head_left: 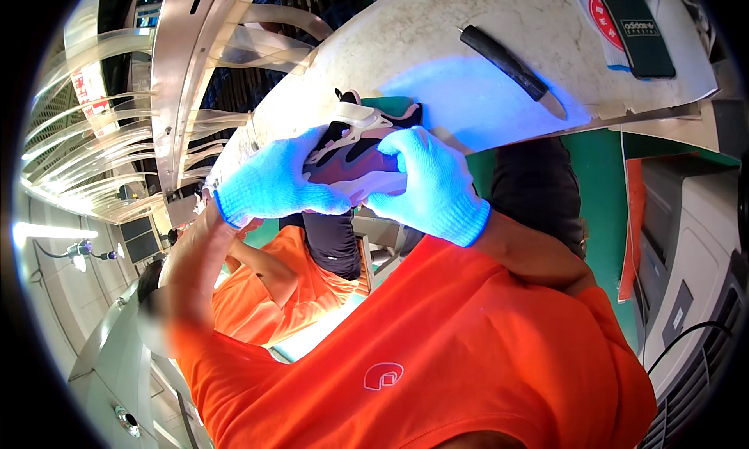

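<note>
A sneaker (pixel 355 149) with black, white and mauve panels and a pale sole is held up between both my gloved hands, over the near edge of the worktable. My left hand (pixel 277 180), in a knitted glove lit blue, grips one end of it. On the other end, my right hand (pixel 425 180) in a matching glove has its thumb and fingers closed round the side and sole. A teal patch of lining shows at the shoe's opening. Parts of the sole are covered by my fingers.
On the pale worktable (pixel 367 39) lie a black-handled tool (pixel 503 61) with a short blade and a dark phone (pixel 638 35). Left stand a metal frame with clear strips (pixel 101 145). A co-worker in orange (pixel 273 289) sits close at the left; a grey machine (pixel 686 238) stands right.
</note>
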`<state>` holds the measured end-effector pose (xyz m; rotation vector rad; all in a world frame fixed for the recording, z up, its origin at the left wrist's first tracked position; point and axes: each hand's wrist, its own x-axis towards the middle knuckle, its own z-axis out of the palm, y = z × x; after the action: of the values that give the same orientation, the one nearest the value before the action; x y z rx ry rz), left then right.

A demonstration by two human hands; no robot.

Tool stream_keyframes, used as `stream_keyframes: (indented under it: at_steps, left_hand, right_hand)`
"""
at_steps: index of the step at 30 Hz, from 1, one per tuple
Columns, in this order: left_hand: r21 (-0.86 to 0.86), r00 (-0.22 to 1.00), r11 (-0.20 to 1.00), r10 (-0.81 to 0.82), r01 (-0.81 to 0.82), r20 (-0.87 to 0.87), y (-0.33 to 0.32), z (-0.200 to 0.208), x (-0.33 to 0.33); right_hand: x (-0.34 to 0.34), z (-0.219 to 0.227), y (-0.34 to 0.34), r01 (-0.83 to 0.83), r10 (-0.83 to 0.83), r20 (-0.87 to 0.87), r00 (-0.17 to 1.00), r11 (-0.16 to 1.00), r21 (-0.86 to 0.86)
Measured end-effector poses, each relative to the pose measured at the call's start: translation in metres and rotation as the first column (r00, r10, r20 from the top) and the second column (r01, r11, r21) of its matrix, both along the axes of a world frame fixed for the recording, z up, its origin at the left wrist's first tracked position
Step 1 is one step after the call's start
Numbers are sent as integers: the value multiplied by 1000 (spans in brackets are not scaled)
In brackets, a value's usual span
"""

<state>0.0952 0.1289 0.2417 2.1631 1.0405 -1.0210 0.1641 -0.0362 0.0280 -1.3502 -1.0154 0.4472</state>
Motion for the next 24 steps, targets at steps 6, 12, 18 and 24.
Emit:
stream_keyframes:
  at_steps: [6,12,18,24]
  left_hand:
    - [42,976,987,160,-155,-149,-13,0,18]
    - [109,997,992,66,-63,-30,-7,-29,18]
    - [188,985,967,-166,173,-56,16,-27,1]
    - [-556,674,829,378,59,634,48,-25,-72]
  right_hand:
    - [6,8,1,-39,38,-11,999,995,-88]
    - [-4,8,7,12,-7,85,996,998,-60]
    - [-5,15,7,-32,37,60,998,997,-73]
    - [19,-12,-47,-178,137,-339,931,980,-93]
